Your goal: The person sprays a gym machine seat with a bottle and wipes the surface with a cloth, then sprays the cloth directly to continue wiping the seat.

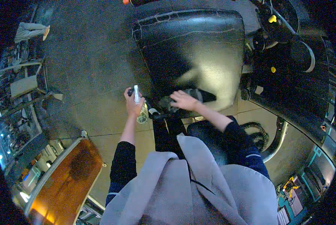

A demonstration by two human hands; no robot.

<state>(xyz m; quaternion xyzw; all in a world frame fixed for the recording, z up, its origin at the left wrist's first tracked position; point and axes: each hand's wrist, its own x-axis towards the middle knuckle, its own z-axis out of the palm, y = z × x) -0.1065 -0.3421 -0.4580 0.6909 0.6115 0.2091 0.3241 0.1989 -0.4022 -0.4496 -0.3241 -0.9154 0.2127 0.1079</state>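
Note:
My left hand (133, 104) is wrapped round a spray bottle (141, 115) with a white trigger head and pale yellowish, see-through body. The bottle is held upright just left of a black padded bench (168, 56) with a cracked, creased cover. My right hand (185, 100) is on a dark grey cloth (195, 94) at the near edge of that pad, fingers bent over it. Part of the cloth is hidden under the hand. Bright light falls on the right side of the pad, and an arm's shadow crosses it.
On the left stands an orange-brown topped cart (68, 180) with a metal rim. Exercise-like equipment with yellow knobs (273, 18) and a curved metal tube (278, 140) is at the right. A coiled black rope-like thing (258, 131) lies near the tube. Another person's leg (29, 33) shows at upper left.

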